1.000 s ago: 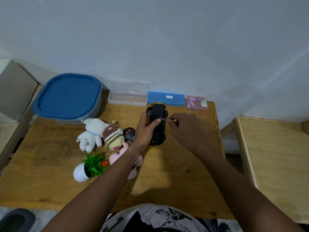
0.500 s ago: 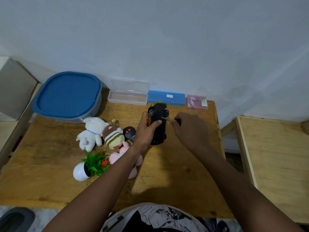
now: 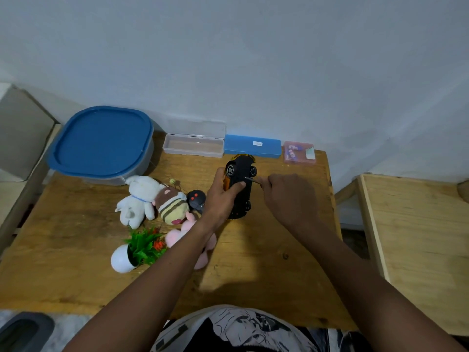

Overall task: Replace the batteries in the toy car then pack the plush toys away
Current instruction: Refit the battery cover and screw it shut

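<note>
My left hand (image 3: 223,196) grips the toy car (image 3: 241,184), which is tipped on its side with its black underside facing right and its orange body to the left. My right hand (image 3: 289,196) holds a thin screwdriver (image 3: 252,180) whose tip touches the car's underside. Left of the car lie a white plush rabbit (image 3: 138,199), a brown-and-yellow striped plush (image 3: 172,203) and a pink plush (image 3: 185,237) partly under my left forearm. A black remote (image 3: 196,199) with red buttons lies between the plushes and my left hand.
A grey tub with a blue lid (image 3: 101,143) stands at the back left of the wooden table (image 3: 253,262). Along the wall sit an open clear case (image 3: 194,146), a blue case (image 3: 252,146) and a pink box (image 3: 299,152). A small potted plant (image 3: 137,250) lies tipped at front left.
The car and both hands have shifted slightly right and away. The screwdriver tip stays at the car's underside.
</note>
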